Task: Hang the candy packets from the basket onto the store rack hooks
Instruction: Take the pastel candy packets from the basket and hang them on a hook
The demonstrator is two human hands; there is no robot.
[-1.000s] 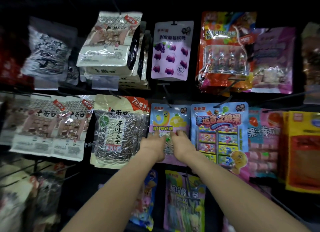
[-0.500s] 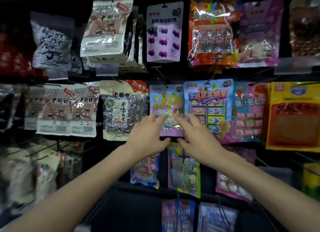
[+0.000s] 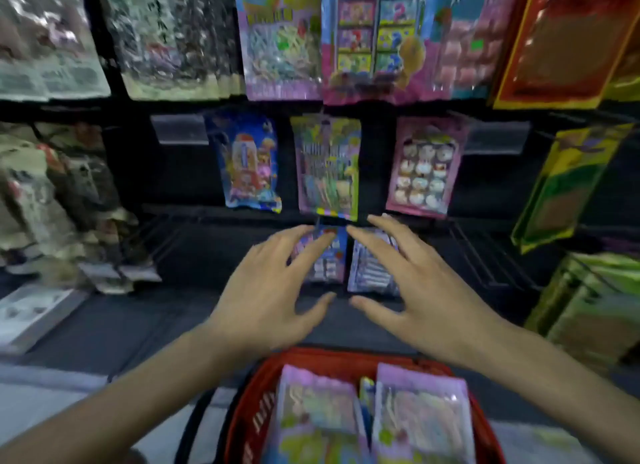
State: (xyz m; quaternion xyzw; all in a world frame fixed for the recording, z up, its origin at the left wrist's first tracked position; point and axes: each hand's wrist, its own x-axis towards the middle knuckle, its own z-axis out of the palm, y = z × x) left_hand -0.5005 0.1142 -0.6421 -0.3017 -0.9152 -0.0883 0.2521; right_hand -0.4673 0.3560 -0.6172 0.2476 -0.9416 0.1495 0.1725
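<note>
Left hand (image 3: 273, 300) and right hand (image 3: 419, 290) hover empty, fingers spread, over the red basket (image 3: 332, 358).
Palms face down, thumbs close but apart. Half a second ago both touched the hung packet (image 3: 282, 47); now they are lower, and candy packets (image 3: 420, 418) lie in the basket.

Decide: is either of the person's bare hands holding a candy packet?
No: the left hand and the right hand both show spread fingers with nothing gripped.
</note>
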